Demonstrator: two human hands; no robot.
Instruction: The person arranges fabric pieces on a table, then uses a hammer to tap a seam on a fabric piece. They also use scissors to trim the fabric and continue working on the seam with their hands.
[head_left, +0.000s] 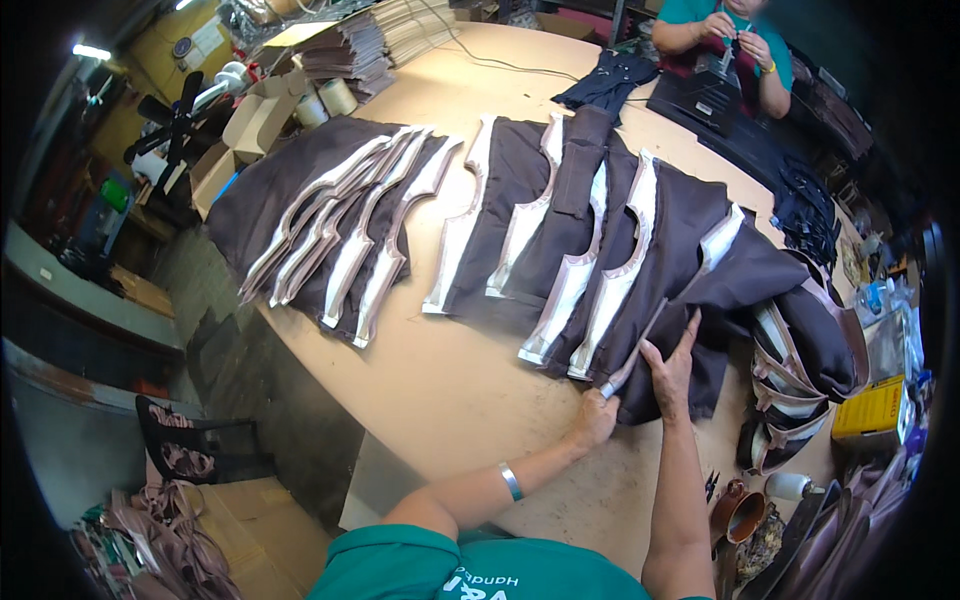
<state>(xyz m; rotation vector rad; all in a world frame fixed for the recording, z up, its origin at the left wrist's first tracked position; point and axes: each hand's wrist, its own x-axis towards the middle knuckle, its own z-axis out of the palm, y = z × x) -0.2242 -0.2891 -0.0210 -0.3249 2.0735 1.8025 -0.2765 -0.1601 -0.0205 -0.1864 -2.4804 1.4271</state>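
Observation:
Several dark brown fabric panels with curved white-and-tan edging lie across the table. At the near right, my left hand (592, 418) is closed on the bottom corner of one dark fabric panel (655, 345), gripping the end of its edging strip. My right hand (672, 378) rests on the same panel just to the right, with thumb and forefinger spread apart. The panel's upper part is folded and raised. To its left lie more edged panels (525, 200), and a separate overlapping group (270, 180) spreads at the far left of the table.
A bundle of folded edged pieces (800, 350) lies at the right, near a yellow box (870, 412). Closer in are a brown pot (738, 512) and a white bottle (790, 486). An open cardboard box (245, 130) stands at the back left. A co-worker (735, 45) works across the table.

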